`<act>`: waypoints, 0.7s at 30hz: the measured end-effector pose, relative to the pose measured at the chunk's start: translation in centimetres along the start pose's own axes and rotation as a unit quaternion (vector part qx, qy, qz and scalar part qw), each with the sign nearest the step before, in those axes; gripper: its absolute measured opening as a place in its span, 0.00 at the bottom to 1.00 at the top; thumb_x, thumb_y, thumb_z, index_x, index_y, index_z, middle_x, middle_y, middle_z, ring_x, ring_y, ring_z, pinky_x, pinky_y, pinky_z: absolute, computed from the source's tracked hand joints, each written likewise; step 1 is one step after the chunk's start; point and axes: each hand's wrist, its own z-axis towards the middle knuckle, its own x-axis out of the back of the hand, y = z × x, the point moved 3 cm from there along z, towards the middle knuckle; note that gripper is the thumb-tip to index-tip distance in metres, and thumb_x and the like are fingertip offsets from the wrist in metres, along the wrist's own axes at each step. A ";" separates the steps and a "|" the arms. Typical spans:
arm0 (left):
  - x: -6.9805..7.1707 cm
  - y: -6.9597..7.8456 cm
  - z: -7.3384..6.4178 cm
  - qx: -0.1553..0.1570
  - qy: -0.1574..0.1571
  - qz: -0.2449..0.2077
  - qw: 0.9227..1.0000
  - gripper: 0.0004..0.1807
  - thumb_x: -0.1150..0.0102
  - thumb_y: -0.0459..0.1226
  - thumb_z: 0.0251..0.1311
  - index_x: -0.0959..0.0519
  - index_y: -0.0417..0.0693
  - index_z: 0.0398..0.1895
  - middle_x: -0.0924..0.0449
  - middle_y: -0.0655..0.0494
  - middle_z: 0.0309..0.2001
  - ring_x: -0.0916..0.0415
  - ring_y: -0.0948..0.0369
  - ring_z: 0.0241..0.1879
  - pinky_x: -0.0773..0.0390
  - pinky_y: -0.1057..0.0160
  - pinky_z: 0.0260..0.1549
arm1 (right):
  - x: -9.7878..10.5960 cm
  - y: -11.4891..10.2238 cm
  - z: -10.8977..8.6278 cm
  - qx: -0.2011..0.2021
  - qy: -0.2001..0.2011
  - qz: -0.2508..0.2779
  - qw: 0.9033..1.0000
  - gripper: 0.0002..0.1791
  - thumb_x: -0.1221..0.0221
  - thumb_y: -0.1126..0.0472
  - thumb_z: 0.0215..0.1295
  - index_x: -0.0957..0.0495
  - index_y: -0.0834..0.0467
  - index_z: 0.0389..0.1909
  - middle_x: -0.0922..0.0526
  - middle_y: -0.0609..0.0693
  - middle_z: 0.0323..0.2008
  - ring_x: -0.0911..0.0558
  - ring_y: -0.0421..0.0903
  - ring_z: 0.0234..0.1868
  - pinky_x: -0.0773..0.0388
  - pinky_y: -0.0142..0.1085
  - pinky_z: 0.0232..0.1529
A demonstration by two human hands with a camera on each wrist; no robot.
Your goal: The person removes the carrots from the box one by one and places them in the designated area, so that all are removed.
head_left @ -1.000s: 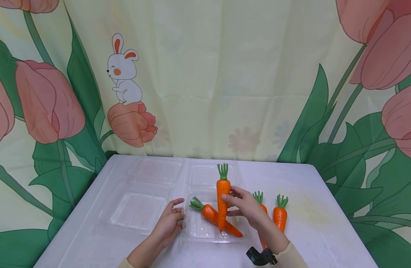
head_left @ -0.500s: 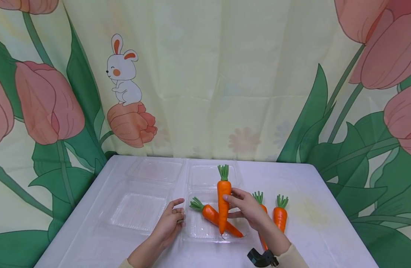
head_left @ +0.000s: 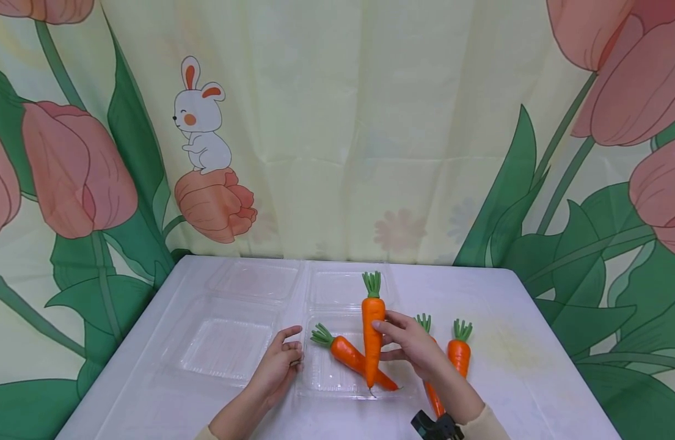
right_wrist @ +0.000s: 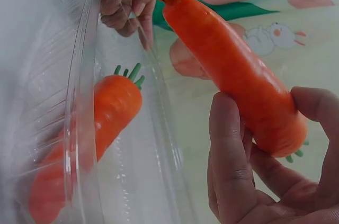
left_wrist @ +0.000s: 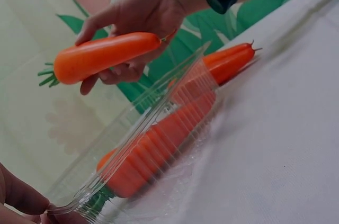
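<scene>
Four carrots in view: the right hand (head_left: pixel 411 348) grips one carrot (head_left: pixel 372 333) upright, tip down over the clear tray (head_left: pixel 323 391), its fingers curled round the middle. A second carrot (head_left: pixel 353 357) lies slantwise below. The left hand (head_left: pixel 279 360) pinches the tray's near rim; its fingertips are partly hidden.
</scene>
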 end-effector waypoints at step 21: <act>0.0 0.1 0.0 0.004 0.001 -0.003 1.000 0.32 0.53 0.22 0.66 0.43 0.39 0.74 0.37 0.53 0.40 0.36 0.60 0.36 0.31 0.67 0.32 | 2.9 1.4 -1.7 -0.034 0.048 -0.013 0.998 0.40 0.41 0.47 0.74 0.38 0.69 0.75 0.18 0.61 0.54 0.17 0.51 0.43 0.12 0.47 0.44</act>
